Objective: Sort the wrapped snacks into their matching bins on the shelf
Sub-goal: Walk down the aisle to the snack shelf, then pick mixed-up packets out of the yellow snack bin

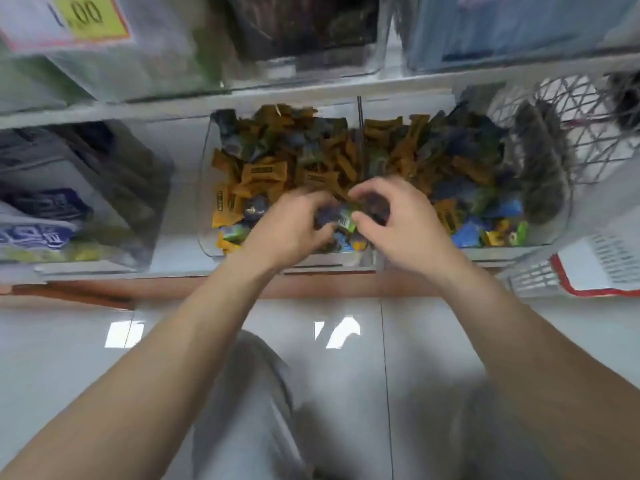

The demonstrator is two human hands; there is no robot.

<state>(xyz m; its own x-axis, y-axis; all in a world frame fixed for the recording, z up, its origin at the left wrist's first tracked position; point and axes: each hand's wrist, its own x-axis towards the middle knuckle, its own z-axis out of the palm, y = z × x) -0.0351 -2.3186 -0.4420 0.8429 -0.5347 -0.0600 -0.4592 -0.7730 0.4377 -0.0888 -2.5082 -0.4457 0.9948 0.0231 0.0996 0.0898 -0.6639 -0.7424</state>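
Two clear bins stand side by side on the lower shelf (180,161), touching at a dark upright line between them. The left clear bin (205,216) holds mostly orange-wrapped snacks (263,174), with blue and green pieces mixed in toward its front. The right clear bin (540,249) holds a looser mix: orange wrappers at the back and left, bright blue packets (471,233) and green and yellow ones at the front. Both hands reach into the front of the bins where they meet. The left hand (294,226) has its fingers curled down into the pile and grips a blue-wrapped snack (325,216) between fingers and thumb. The right hand (398,220) curves its forefinger and thumb narrowly round a dark-wrapped snack (375,207); blur hides whether it actually pinches it. A green-wrapped snack (346,221) lies just between the two hands. To the right stands a white wire basket (588,133) with something dark inside, too blurred to name. To the left, another clear bin (152,216) holds blue-and-white packs. On the shelf board above (415,81) sit more clear bins: one bearing a yellow price label (83,15), one with dark contents (301,32) and one with blue packs (519,26).
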